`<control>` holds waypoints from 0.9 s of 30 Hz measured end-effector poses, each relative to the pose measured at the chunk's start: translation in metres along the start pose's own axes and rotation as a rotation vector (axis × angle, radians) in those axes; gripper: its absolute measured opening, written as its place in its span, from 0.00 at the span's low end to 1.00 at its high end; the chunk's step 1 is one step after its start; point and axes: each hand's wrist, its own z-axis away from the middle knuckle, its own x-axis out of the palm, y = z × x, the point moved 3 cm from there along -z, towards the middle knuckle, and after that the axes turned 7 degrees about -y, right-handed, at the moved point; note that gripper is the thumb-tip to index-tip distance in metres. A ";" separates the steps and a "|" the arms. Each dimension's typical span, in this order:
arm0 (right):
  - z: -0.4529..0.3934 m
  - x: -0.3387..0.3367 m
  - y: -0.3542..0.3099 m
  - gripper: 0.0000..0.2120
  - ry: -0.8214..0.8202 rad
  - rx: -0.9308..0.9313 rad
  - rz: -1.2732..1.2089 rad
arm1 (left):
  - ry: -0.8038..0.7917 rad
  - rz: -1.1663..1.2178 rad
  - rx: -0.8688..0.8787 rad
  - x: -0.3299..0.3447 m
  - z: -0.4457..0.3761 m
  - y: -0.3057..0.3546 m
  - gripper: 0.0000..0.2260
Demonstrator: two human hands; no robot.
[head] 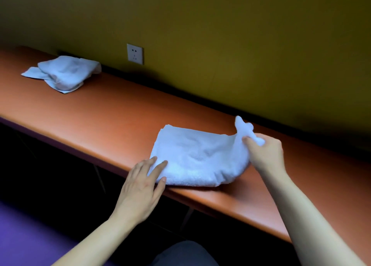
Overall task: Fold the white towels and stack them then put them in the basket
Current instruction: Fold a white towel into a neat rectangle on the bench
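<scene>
The near towel lies on the orange table, at its front edge. The left hand is flat, its straight fingers pressing the towel's left corner. The right hand pinches the towel's right end and lifts it. A second towel lies far left of the near towel.

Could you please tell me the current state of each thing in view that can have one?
Near towel: partly folded on the table, right end lifted.
Far towel: crumpled, unfolded, untouched.
Left hand: fingers straight, pressing the near towel's left edge.
Right hand: gripping the near towel's right end.
Wall socket: nothing plugged in.
</scene>
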 end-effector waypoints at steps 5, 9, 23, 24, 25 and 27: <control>0.024 0.056 -0.056 0.17 -0.056 -0.234 0.258 | -0.010 0.050 0.030 -0.002 0.000 -0.005 0.24; 0.044 0.107 -0.071 0.13 -0.140 -0.368 0.368 | -0.003 0.097 0.038 -0.002 -0.002 -0.007 0.23; 0.080 0.140 -0.054 0.21 -0.639 -0.460 0.494 | 0.125 0.729 -0.180 -0.024 -0.007 -0.018 0.11; 0.076 0.134 -0.055 0.19 -0.597 -0.445 0.369 | 0.113 0.730 -0.204 -0.028 -0.009 -0.015 0.10; 0.067 0.126 -0.053 0.16 -0.502 -0.409 0.264 | 0.099 0.715 -0.220 -0.031 -0.012 -0.013 0.09; 0.045 0.106 -0.039 0.14 -0.235 -0.293 0.196 | 0.080 0.665 -0.272 -0.036 -0.022 -0.009 0.07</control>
